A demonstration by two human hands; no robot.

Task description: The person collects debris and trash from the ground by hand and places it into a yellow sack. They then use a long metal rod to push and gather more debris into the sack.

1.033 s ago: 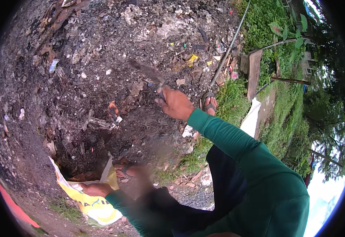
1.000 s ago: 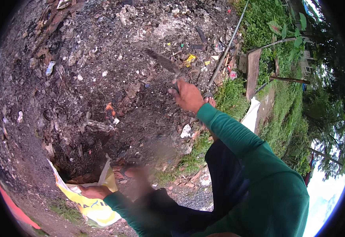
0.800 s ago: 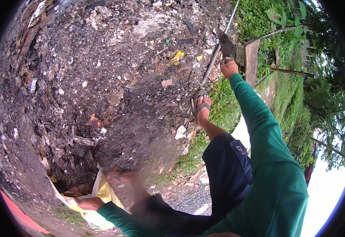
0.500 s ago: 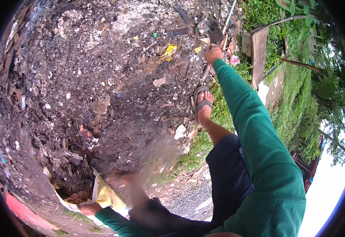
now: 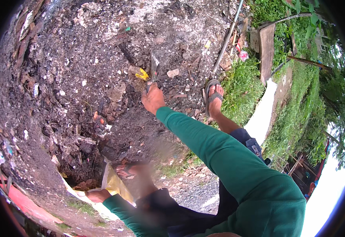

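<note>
Swung away from the metal pole (image 5: 228,39), the bladed tool (image 5: 154,65) is gripped in the right hand (image 5: 153,98), its blade just beside a yellow scrap (image 5: 142,74). The sack (image 5: 116,183) is held at its mouth by the left hand (image 5: 98,195).

Bright daylight burns the sky (image 5: 327,193) white, and haze blurs the left shin (image 5: 144,178).

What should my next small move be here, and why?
Perhaps sweep the yellow scrap toward the sack: the bladed tool in your right hand is just right of it, and your left hand is holding the sack's edge.
</note>
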